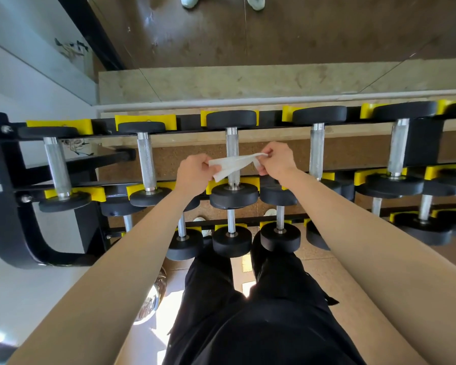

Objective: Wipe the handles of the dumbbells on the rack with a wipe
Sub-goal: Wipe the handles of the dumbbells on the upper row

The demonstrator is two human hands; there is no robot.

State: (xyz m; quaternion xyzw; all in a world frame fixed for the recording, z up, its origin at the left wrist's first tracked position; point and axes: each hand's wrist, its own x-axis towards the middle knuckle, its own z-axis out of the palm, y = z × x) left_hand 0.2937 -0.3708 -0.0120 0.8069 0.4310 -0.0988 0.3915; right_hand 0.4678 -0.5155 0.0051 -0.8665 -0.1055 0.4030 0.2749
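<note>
Right now both my hands are clamped on the wipe (232, 164): my left hand (195, 172) pinches one end and my right hand (278, 160) pinches the other. It is pulled into a band between them, across the handle (232, 143) of the middle dumbbell on the top row of the rack (8, 206). I cannot tell whether the wipe presses on the metal or hangs just above it. I judge the job is early or midway. No handle shows a mark to say it is clean, so I can't count any as done. The handles left of my left hand (146, 159), those right of my right hand (317, 151) and the lower row under my wrists (231, 219) all look left to do.
</note>
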